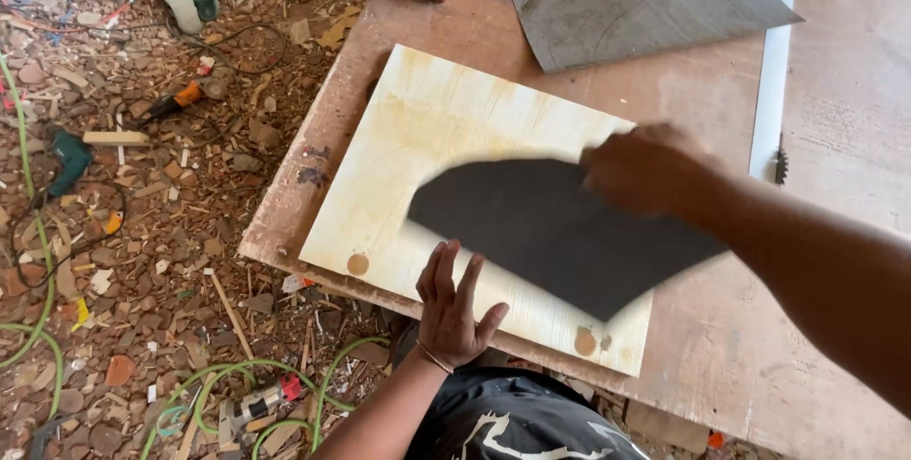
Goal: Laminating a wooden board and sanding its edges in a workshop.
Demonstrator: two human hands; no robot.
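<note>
Two dark sheets (pixel 560 227) and one pale board (pixel 427 137) lay on the worktop (pixel 721 346); right hand (pixel 645 170) fingers were closed on the nearer sheet, left hand (pixel 451 313) fingers were spread flat on the board.

We see a woodworking workshop: floor (pixel 142 261) littered with wood chips, power tools (pixel 256 405), green hoses (pixel 38 308), rough plywood worktop (pixel 740 346), pale board (pixel 455 128).
</note>
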